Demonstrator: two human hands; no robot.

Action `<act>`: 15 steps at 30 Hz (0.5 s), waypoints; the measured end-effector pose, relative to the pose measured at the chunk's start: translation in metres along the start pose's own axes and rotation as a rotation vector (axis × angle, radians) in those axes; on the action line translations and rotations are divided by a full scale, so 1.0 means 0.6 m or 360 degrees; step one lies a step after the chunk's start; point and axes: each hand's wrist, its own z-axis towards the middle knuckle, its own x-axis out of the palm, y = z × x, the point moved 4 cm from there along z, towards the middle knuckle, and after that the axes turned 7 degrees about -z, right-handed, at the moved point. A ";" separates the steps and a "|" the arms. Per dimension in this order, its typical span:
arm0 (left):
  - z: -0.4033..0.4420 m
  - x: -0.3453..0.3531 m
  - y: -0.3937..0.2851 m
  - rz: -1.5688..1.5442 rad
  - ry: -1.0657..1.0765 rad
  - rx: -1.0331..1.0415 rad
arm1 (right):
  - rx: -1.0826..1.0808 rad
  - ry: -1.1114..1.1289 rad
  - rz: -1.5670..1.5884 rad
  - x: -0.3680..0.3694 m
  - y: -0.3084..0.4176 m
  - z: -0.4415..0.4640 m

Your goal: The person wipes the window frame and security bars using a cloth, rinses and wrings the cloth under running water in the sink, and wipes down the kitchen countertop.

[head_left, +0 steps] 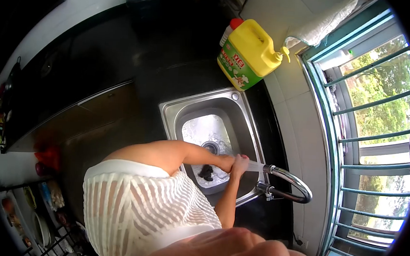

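My left hand point(226, 163) and my right hand point(240, 164) meet over the sink point(171, 112), in the water stream point(255, 166) from the faucet point(300, 185). The fingers of both are closed and pressed together. A small reddish spot shows at the top of the right hand, but whatever the hands hold, if anything, is hidden. Below them, a dark wet clump point(206, 172) lies on the sink bottom, its kind unclear. Near it the round drain point(211, 147) sits in shallow rippling water.
A yellow-and-green pump jug point(249, 53) stands on the black counter point(172, 55) beyond the sink, beside a red-capped white bottle point(230, 28). A barred window point(374, 129) is at the right. A dish rack point(40, 216) is at lower left.
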 end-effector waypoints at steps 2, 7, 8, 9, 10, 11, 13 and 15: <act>-0.001 -0.032 -0.030 -0.0042 0.0041 -0.0070 | 0.0042 0.0108 0.0341 -0.032 0.017 -0.015; -0.036 -0.019 -0.097 -0.2507 0.0741 -0.1241 | 0.0164 0.0535 0.1989 -0.069 0.015 -0.065; -0.038 -0.009 -0.109 -0.3037 0.0770 -0.1388 | 0.0257 0.0583 0.2084 -0.066 0.018 -0.072; -0.044 0.000 -0.113 -0.3044 0.0731 -0.1247 | 0.0167 0.0547 0.2207 -0.067 0.035 -0.076; -0.053 0.012 -0.116 -0.3135 0.0774 -0.1420 | 0.0064 0.0507 0.2331 -0.071 0.054 -0.074; -0.060 0.014 -0.122 -0.3186 0.0805 -0.1401 | 0.0058 0.0495 0.2206 -0.077 0.060 -0.071; -0.066 0.011 -0.129 -0.3187 0.0901 -0.1437 | 0.0215 0.0391 0.1834 -0.093 0.054 -0.061; -0.064 0.000 -0.126 -0.2959 0.1015 -0.1510 | 0.0191 0.0386 0.1607 -0.098 0.059 -0.054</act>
